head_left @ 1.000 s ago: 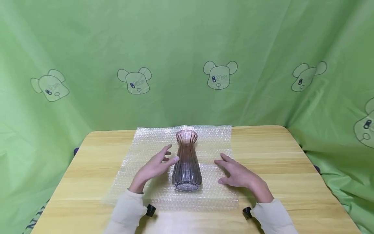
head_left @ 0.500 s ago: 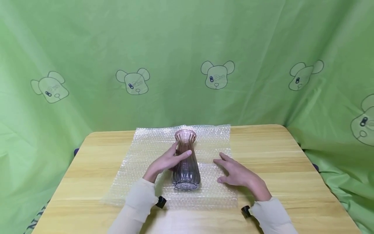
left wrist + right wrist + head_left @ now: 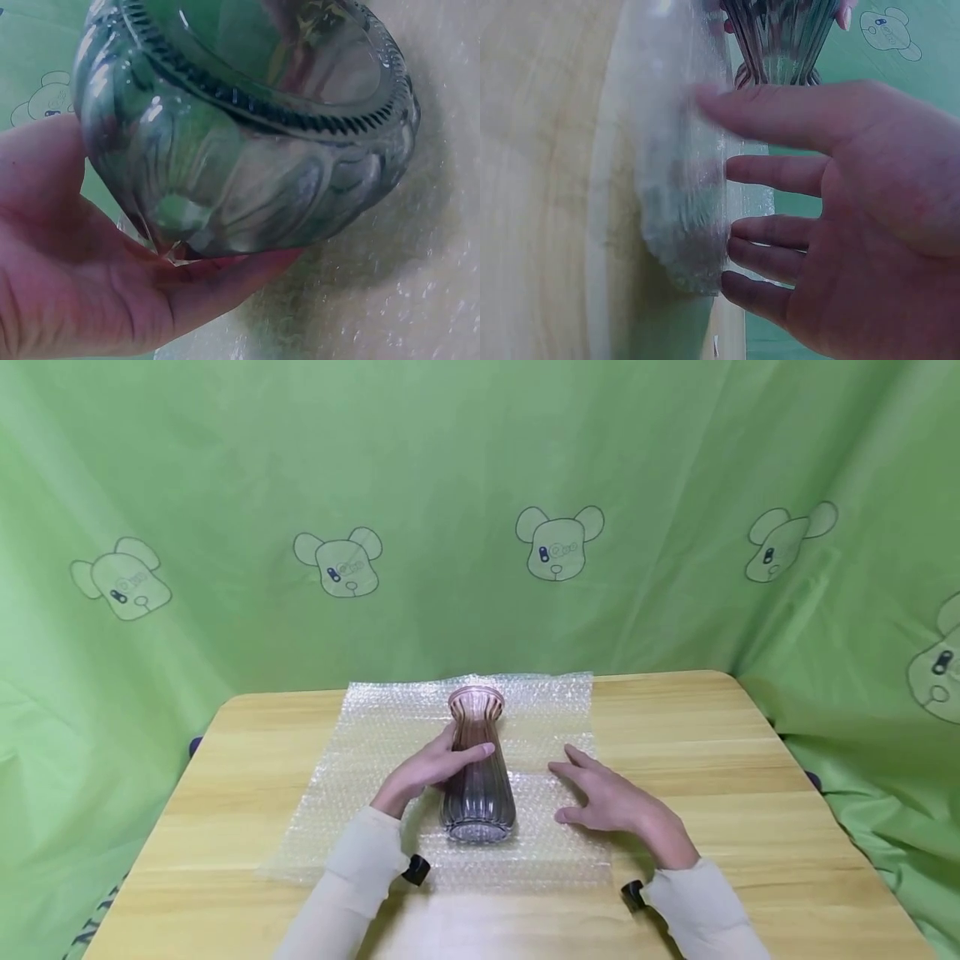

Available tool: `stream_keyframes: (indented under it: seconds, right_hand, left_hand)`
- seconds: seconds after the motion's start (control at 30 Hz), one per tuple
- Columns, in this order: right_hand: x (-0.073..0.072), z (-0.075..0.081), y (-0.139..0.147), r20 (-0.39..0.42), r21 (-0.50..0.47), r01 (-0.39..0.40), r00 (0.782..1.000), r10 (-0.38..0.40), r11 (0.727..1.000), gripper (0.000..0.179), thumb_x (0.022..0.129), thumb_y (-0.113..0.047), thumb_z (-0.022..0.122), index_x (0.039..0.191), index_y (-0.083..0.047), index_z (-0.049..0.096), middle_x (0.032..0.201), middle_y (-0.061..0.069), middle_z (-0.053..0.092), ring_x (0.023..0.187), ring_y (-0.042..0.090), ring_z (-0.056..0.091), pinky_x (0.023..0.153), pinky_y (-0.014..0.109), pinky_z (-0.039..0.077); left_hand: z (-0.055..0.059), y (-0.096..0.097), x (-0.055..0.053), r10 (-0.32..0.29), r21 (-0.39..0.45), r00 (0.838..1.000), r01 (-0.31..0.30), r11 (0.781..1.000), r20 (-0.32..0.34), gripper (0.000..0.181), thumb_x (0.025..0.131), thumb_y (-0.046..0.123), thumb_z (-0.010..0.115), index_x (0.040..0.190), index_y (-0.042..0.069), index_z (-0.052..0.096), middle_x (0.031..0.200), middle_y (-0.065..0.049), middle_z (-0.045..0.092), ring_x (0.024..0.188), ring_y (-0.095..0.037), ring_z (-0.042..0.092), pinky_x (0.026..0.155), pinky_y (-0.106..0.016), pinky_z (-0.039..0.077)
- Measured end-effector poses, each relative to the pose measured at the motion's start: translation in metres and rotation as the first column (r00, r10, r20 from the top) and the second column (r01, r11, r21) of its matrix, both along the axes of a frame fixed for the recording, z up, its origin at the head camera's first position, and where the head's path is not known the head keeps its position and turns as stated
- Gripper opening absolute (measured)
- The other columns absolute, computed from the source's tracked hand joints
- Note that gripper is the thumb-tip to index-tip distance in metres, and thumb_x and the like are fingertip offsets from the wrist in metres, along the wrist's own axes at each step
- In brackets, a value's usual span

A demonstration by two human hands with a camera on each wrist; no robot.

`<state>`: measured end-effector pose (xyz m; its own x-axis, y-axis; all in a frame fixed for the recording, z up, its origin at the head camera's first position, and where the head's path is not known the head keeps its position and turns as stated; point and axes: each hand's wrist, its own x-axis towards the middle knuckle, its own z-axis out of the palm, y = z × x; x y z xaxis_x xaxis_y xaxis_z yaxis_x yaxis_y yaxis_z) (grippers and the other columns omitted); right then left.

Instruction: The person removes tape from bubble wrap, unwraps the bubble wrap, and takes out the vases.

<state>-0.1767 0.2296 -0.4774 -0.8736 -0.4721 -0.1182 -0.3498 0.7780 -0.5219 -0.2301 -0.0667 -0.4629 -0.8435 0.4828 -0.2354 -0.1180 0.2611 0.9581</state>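
Note:
A ribbed glass vase (image 3: 480,793), pink at the rim and smoky grey toward the base, lies on a sheet of bubble wrap (image 3: 360,760) with its base toward me. My left hand (image 3: 431,764) grips the vase from the left, thumb over the top; its other fingers are mostly hidden behind the glass. In the left wrist view the vase base (image 3: 247,165) fills the upper middle, fingers passing beneath it. My right hand (image 3: 611,797) is apart from the vase, over the right part of the wrap, fingers extended and holding nothing. The right wrist view shows its spread fingers (image 3: 772,176) beside the wrap.
The wrap lies on a wooden table (image 3: 712,760) with rounded far corners. A green curtain (image 3: 450,610) with printed bear heads hangs behind and at both sides. A black wrist device (image 3: 416,870) shows beneath the left sleeve, another device (image 3: 633,895) beneath the right.
My left hand has moved right from beside the vase and taken hold of its middle. The right hand and the bubble wrap have stayed nearly in place.

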Motion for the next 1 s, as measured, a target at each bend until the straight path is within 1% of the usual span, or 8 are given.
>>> stream_keyframes:
  seconds: [0.13,0.27,0.4,0.53,0.73,0.8,0.9,1.0]
  right_hand:
    - [0.001,0.003,-0.003,-0.042,-0.003,-0.004,0.999,0.004,1.000,0.077,0.094,-0.040,0.074,0.149,0.006,0.046,0.159,0.039,0.021,0.143,0.057,0.029,0.114,0.067,0.030]
    - [0.002,0.005,-0.008,-0.049,-0.003,0.007,0.999,-0.007,1.000,0.083,0.091,-0.039,0.077,0.152,0.006,0.042,0.159,0.040,0.020,0.144,0.056,0.027,0.115,0.067,0.029]
    - [0.004,0.005,-0.012,-0.050,0.031,0.015,0.999,-0.013,0.999,0.087,0.091,-0.037,0.078,0.155,0.005,0.037,0.160,0.040,0.018,0.144,0.057,0.026,0.115,0.068,0.029]
    - [0.005,0.003,-0.015,-0.065,0.069,0.005,0.998,-0.001,0.998,0.085,0.091,-0.035,0.077,0.153,0.008,0.039,0.161,0.039,0.016,0.146,0.056,0.021,0.117,0.068,0.023]
    - [0.009,-0.003,-0.019,-0.065,0.037,-0.023,0.998,0.026,0.999,0.087,0.092,-0.034,0.076,0.158,0.003,0.032,0.163,0.036,0.015,0.148,0.054,0.018,0.118,0.069,0.019]
    - [0.011,-0.005,-0.021,-0.061,0.034,-0.016,0.998,0.018,0.999,0.087,0.093,-0.038,0.074,0.158,0.001,0.032,0.163,0.036,0.014,0.148,0.054,0.018,0.117,0.070,0.019]
    - [0.012,-0.007,-0.022,-0.090,0.043,-0.016,0.996,0.020,0.999,0.087,0.093,-0.045,0.073,0.156,0.003,0.036,0.161,0.038,0.015,0.147,0.056,0.019,0.116,0.071,0.021]
    - [0.011,-0.005,-0.024,-0.112,0.053,-0.012,0.993,0.018,0.999,0.087,0.092,-0.045,0.075,0.154,0.003,0.039,0.161,0.039,0.015,0.147,0.057,0.019,0.116,0.071,0.021]
  left_hand:
    - [0.002,0.000,0.000,0.012,0.017,1.000,-0.012,1.000,0.019,0.082,0.098,0.039,0.068,0.160,0.012,0.021,0.140,-0.024,0.055,0.122,-0.040,0.060,0.102,-0.056,0.052]
    - [0.002,-0.002,0.000,0.039,0.014,0.999,-0.040,0.999,0.029,0.082,0.097,0.040,0.069,0.160,0.013,0.024,0.136,-0.024,0.057,0.118,-0.039,0.063,0.099,-0.055,0.054]
    - [0.000,-0.002,0.000,0.046,0.027,0.998,-0.047,0.999,0.038,0.085,0.097,0.039,0.069,0.162,0.013,0.021,0.137,-0.026,0.056,0.117,-0.040,0.063,0.098,-0.055,0.055]
    - [-0.002,-0.003,0.002,0.045,0.041,0.999,-0.046,0.998,0.028,0.086,0.098,0.039,0.068,0.163,0.014,0.018,0.141,-0.026,0.053,0.121,-0.042,0.060,0.101,-0.057,0.052]
    - [-0.006,-0.004,0.006,0.062,0.031,0.998,-0.062,0.998,0.005,0.090,0.097,0.042,0.069,0.164,0.014,0.015,0.144,-0.026,0.051,0.125,-0.042,0.057,0.108,-0.059,0.046]
    - [-0.008,-0.004,0.006,0.061,0.027,0.998,-0.061,0.998,0.009,0.092,0.097,0.043,0.069,0.164,0.013,0.014,0.145,-0.025,0.051,0.125,-0.041,0.058,0.109,-0.059,0.045]
    - [-0.009,-0.005,0.006,0.053,0.038,0.998,-0.054,0.998,0.023,0.091,0.096,0.042,0.069,0.164,0.012,0.015,0.143,-0.025,0.052,0.123,-0.040,0.059,0.107,-0.059,0.046]
    - [-0.006,-0.008,0.003,0.046,0.055,0.998,-0.049,0.997,0.039,0.093,0.096,0.042,0.069,0.165,0.016,0.013,0.142,-0.025,0.053,0.121,-0.040,0.060,0.103,-0.059,0.050]
